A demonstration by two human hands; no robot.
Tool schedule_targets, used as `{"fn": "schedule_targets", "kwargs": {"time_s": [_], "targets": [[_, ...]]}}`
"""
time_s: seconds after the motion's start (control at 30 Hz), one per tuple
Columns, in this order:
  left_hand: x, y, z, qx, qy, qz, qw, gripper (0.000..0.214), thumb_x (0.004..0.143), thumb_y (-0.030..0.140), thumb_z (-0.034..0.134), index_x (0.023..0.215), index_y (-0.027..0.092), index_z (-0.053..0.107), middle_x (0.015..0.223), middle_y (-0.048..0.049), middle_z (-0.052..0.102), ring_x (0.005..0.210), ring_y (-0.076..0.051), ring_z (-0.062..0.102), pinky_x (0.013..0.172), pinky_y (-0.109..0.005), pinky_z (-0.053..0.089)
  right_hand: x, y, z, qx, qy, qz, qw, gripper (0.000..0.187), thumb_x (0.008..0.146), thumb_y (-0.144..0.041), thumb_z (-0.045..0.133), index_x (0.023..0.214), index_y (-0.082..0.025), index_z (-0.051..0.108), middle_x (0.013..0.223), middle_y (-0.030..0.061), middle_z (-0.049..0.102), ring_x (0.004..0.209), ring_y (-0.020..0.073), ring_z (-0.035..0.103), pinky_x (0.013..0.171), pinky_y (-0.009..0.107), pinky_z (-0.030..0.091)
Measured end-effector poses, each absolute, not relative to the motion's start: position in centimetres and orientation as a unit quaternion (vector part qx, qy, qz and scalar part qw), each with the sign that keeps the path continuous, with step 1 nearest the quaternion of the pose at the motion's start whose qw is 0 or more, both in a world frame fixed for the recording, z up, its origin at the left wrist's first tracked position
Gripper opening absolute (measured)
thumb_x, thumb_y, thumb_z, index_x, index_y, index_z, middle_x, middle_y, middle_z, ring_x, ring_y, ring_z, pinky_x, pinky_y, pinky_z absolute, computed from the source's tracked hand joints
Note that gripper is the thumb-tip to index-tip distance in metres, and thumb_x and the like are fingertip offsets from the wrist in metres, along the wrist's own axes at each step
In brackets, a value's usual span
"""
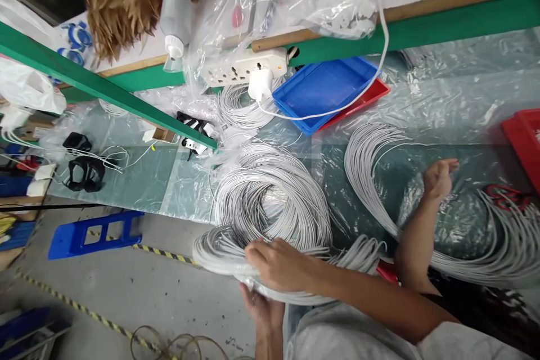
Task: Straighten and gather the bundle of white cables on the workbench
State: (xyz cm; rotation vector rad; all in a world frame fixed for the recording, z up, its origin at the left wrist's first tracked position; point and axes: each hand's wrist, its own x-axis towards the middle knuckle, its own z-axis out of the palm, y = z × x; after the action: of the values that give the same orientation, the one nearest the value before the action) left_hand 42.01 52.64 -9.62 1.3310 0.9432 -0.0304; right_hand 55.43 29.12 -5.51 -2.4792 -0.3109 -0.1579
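Note:
A thick coil of thin white cable (215,253) is held over the table's front edge, partly out above the floor. My right hand (278,264) lies across its top with the fingers curled down around the strands. From below, my left hand (264,306) grips the same coil; most of its fingers are hidden behind the cable. Right behind it, a large stack of white cable coils (274,197) rests on the plastic-covered table. Loose looped ends of cable (363,253) show beside my right forearm.
A co-worker's hand (439,180) is at the right, near more white cable (363,163) and red-handled scissors (506,197). A blue tray (329,90) sits on a red one. A power strip (244,67) hangs below the shelf. A green post (105,87) slants across the left. A blue stool (97,233) is on the floor.

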Motion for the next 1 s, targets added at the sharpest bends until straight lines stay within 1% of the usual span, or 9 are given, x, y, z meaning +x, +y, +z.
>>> {"fn": "schedule_targets", "kwargs": {"time_s": [0.1, 0.2, 0.33, 0.43, 0.53, 0.73, 0.8, 0.9, 1.0], "targets": [[40.2, 53.6, -9.0, 0.525, 0.467, 0.019, 0.712, 0.101, 0.079, 0.103, 0.018, 0.134, 0.041, 0.076, 0.138, -0.0126, 0.079, 0.152, -0.04, 0.059, 0.126, -0.065, 0.052, 51.9, 36.2, -1.3, -0.826, -0.347, 0.011, 0.445, 0.031, 0.108, -0.029, 0.049, 0.1, -0.039, 0.077, 0.107, 0.004, 0.083, 0.092, 0.0088, 0.082, 0.08, 0.014, 0.067], [39.0, 54.3, -8.1, 0.474, 0.468, 0.043, 0.745, 0.095, 0.076, 0.106, 0.028, 0.125, 0.041, 0.077, 0.118, -0.0126, 0.08, 0.127, -0.038, 0.075, 0.104, -0.059, 0.068, 51.3, 36.7, 0.2, -0.726, -0.405, 0.152, 0.535, 0.036, 0.11, -0.028, 0.048, 0.113, -0.048, 0.077, 0.119, -0.0008, 0.083, 0.124, 0.0156, 0.077, 0.113, 0.03, 0.065], [37.9, 54.5, -6.6, 0.395, 0.421, 0.087, 0.812, 0.066, 0.074, 0.102, 0.053, 0.101, 0.044, 0.07, 0.08, 0.0009, 0.065, 0.074, -0.021, 0.072, 0.079, -0.041, 0.07, 56.7, 35.9, -3.8, -0.761, -0.349, 0.183, 0.516, 0.019, 0.106, -0.036, 0.061, 0.104, -0.035, 0.08, 0.12, -0.0065, 0.081, 0.117, 0.015, 0.077, 0.113, 0.037, 0.066], [37.3, 54.1, -5.3, 0.323, 0.395, 0.089, 0.855, 0.073, 0.05, 0.087, 0.088, 0.096, 0.037, 0.061, 0.071, 0.0088, 0.057, 0.064, -0.015, 0.063, 0.078, -0.033, 0.067, 63.1, 38.0, -9.1, -0.87, -0.17, 0.156, 0.437, 0.03, 0.105, -0.019, 0.058, 0.133, -0.015, 0.07, 0.145, 0.018, 0.067, 0.135, 0.0288, 0.065, 0.119, 0.057, 0.057], [36.8, 53.5, -4.1, 0.26, 0.387, 0.068, 0.882, 0.076, 0.047, 0.069, 0.102, 0.099, 0.034, 0.059, 0.076, 0.0111, 0.064, 0.071, -0.014, 0.066, 0.084, -0.031, 0.064, 67.7, 40.6, -13.0, -0.915, -0.071, 0.152, 0.368, 0.038, 0.097, -0.021, 0.076, 0.133, -0.011, 0.066, 0.143, 0.0174, 0.065, 0.138, 0.0328, 0.061, 0.115, 0.058, 0.057], [36.3, 53.1, -2.9, 0.214, 0.37, 0.054, 0.902, 0.064, 0.05, 0.059, 0.105, 0.095, 0.035, 0.067, 0.081, 0.011, 0.075, 0.074, -0.015, 0.071, 0.088, -0.034, 0.066, 67.4, 42.1, -12.9, -0.924, -0.048, 0.146, 0.351, 0.024, 0.103, -0.014, 0.065, 0.127, -0.012, 0.066, 0.133, 0.0113, 0.068, 0.124, 0.0241, 0.066, 0.106, 0.048, 0.061], [36.1, 53.4, -3.4, 0.212, 0.371, 0.041, 0.903, 0.058, 0.052, 0.058, 0.105, 0.094, 0.037, 0.072, 0.105, 0.0087, 0.085, 0.088, -0.019, 0.079, 0.091, -0.037, 0.068, 64.5, 42.4, -10.8, -0.912, -0.065, 0.16, 0.372, 0.03, 0.103, -0.009, 0.06, 0.132, -0.011, 0.062, 0.131, 0.0127, 0.069, 0.109, 0.0203, 0.071, 0.092, 0.04, 0.064], [35.4, 54.2, -5.5, 0.283, 0.409, 0.045, 0.866, 0.057, 0.055, 0.075, 0.096, 0.102, 0.046, 0.082, 0.149, 0.0055, 0.077, 0.131, -0.031, 0.075, 0.097, -0.042, 0.069, 58.0, 42.8, -6.5, -0.87, -0.133, 0.204, 0.429, 0.034, 0.097, -0.003, 0.057, 0.13, -0.012, 0.058, 0.108, 0.0099, 0.076, 0.072, 0.0138, 0.069, 0.062, 0.029, 0.059], [34.5, 55.2, -8.5, 0.38, 0.466, 0.068, 0.796, 0.063, 0.062, 0.097, 0.074, 0.106, 0.053, 0.087, 0.148, 0.0042, 0.078, 0.155, -0.034, 0.057, 0.108, -0.044, 0.065, 51.6, 42.5, -2.6, -0.813, -0.254, 0.216, 0.478, 0.03, 0.09, -0.027, 0.078, 0.115, -0.024, 0.063, 0.098, 0.0011, 0.08, 0.079, 0.0212, 0.075, 0.076, 0.04, 0.068]]}}
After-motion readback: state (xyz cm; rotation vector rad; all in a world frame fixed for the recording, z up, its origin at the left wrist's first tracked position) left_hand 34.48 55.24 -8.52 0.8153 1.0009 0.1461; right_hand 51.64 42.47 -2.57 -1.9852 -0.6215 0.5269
